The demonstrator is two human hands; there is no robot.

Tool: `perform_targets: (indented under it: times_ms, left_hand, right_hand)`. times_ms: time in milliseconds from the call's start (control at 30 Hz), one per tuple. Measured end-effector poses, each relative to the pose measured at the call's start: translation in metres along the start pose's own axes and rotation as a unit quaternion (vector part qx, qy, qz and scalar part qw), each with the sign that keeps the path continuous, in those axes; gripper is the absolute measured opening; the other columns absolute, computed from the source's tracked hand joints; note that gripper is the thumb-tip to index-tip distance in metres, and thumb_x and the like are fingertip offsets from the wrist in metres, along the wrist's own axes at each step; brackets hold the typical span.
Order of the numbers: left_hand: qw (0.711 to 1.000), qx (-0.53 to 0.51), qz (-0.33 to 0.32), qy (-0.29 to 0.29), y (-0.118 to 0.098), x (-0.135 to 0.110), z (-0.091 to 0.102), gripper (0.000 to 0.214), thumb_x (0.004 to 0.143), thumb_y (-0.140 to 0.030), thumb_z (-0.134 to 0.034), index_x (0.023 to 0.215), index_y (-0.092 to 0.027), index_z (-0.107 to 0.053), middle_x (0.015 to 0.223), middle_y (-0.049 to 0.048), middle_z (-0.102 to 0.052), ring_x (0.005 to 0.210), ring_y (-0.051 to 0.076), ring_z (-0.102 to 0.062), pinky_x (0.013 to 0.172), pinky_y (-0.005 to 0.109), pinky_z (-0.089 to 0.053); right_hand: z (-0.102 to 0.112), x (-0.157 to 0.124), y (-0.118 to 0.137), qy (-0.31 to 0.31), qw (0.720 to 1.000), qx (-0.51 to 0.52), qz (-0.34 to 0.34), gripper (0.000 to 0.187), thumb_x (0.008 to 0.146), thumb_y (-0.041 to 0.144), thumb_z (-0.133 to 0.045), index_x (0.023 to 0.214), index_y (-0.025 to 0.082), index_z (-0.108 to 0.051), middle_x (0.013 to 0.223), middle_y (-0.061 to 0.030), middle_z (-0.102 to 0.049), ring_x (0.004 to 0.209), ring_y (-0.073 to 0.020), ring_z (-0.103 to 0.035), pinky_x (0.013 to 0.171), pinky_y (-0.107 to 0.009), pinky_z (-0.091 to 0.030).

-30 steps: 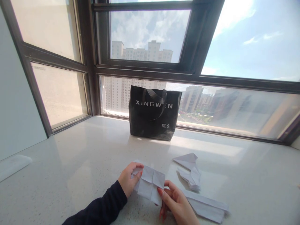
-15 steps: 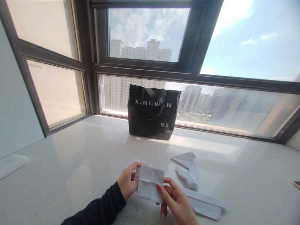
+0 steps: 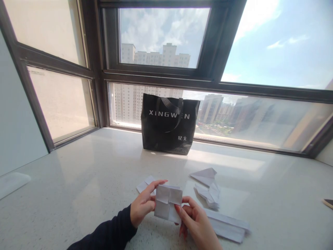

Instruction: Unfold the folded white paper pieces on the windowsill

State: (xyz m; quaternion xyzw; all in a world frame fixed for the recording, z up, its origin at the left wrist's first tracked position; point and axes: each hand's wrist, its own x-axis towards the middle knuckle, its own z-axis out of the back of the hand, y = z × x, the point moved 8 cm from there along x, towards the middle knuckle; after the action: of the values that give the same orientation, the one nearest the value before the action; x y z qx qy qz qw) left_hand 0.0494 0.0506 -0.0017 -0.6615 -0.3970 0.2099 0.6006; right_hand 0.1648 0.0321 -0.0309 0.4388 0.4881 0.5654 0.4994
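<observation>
A small square of folded white paper (image 3: 163,212) is held up above the white counter, its creases crossing near the middle. My right hand (image 3: 196,220) pinches its right edge, thumb on the front and other fingers behind. At the left edge, my left hand (image 3: 143,203) holds the paper, index finger stretched along the top and thumb by the side; its other fingers are partly hidden behind. Another folded paper (image 3: 143,184) lies behind my left hand. Right of the hands lie a pointed folded paper (image 3: 205,176), a crumpled folded piece (image 3: 210,196) and a long folded strip (image 3: 229,227).
A black tote bag (image 3: 169,133) stands on the white counter (image 3: 85,173) against the window. A whitish flat object (image 3: 14,182) lies at the far left. The tip of a dark and tan object (image 3: 328,203) shows at the right edge.
My left index finger has stretched further right along the paper's top edge, and the thumb has come closer to its side. The paper has shifted very slightly right. My right hand keeps its pinch.
</observation>
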Motion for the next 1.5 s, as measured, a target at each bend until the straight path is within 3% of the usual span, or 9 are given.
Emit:
perform_targets:
  times_ms: [233,433,633,867,1167,1500]
  left_hand:
    - [0.995,0.085,-0.022,-0.041,0.001,0.0,0.001,0.051,0.072,-0.041,-0.053,0.115,-0.019,-0.035,0.1,0.0083,-0.049,0.068,0.013,-0.053,0.059,0.022,-0.041]
    - [0.996,0.07,-0.044,-0.038,0.0,0.0,0.003,0.049,0.074,-0.037,-0.053,0.116,-0.022,-0.031,0.097,0.0065,-0.049,0.069,0.012,-0.052,0.062,0.022,-0.041]
    - [0.996,0.077,-0.036,-0.037,0.001,0.0,0.002,0.049,0.075,-0.038,-0.052,0.115,-0.021,-0.03,0.097,0.0067,-0.049,0.063,0.009,-0.05,0.056,0.02,-0.039]
    - [0.995,0.085,-0.033,-0.037,0.0,0.0,0.003,0.047,0.075,-0.039,-0.051,0.115,-0.022,-0.031,0.095,0.0056,-0.049,0.063,0.009,-0.051,0.059,0.021,-0.04]
    - [0.995,0.1,-0.023,-0.016,0.01,-0.001,-0.004,0.05,0.075,-0.041,-0.051,0.117,-0.023,-0.031,0.087,0.0032,-0.048,0.057,0.007,-0.048,0.054,0.018,-0.037]
    - [0.993,0.105,-0.031,-0.034,0.008,-0.004,-0.003,0.05,0.074,-0.04,-0.051,0.116,-0.021,-0.033,0.084,0.0037,-0.048,0.053,0.006,-0.044,0.049,0.018,-0.033]
  right_hand:
    - [-0.001,-0.002,0.005,-0.011,1.0,-0.011,0.001,0.041,0.067,0.056,-0.048,0.08,0.018,-0.044,0.043,0.0097,-0.041,0.032,-0.0065,-0.044,0.031,-0.016,-0.033]
    - [0.006,0.0,0.002,-0.046,0.999,0.012,0.014,0.046,0.068,0.054,-0.049,0.096,0.02,-0.035,0.042,0.0123,-0.039,0.03,-0.0063,-0.039,0.03,-0.016,-0.032]
    - [0.007,-0.001,0.003,-0.046,0.998,0.024,0.024,0.05,0.069,0.053,-0.05,0.102,0.018,-0.036,0.043,0.0115,-0.038,0.032,-0.0072,-0.039,0.032,-0.018,-0.034]
    - [0.022,-0.004,0.015,-0.106,0.991,-0.004,0.079,0.04,0.07,0.047,-0.051,0.097,0.017,-0.049,0.065,0.002,-0.047,0.055,-0.0111,-0.047,0.046,-0.021,-0.04]
    - [0.008,-0.002,0.01,-0.037,0.999,-0.02,0.028,0.03,0.069,0.047,-0.053,0.07,0.017,-0.052,0.061,0.0019,-0.051,0.054,-0.0108,-0.046,0.048,-0.021,-0.037]
    - [0.007,0.0,0.008,-0.021,0.999,-0.013,0.031,0.032,0.067,0.048,-0.055,0.068,0.016,-0.055,0.06,0.0014,-0.052,0.055,-0.0112,-0.046,0.049,-0.02,-0.036]
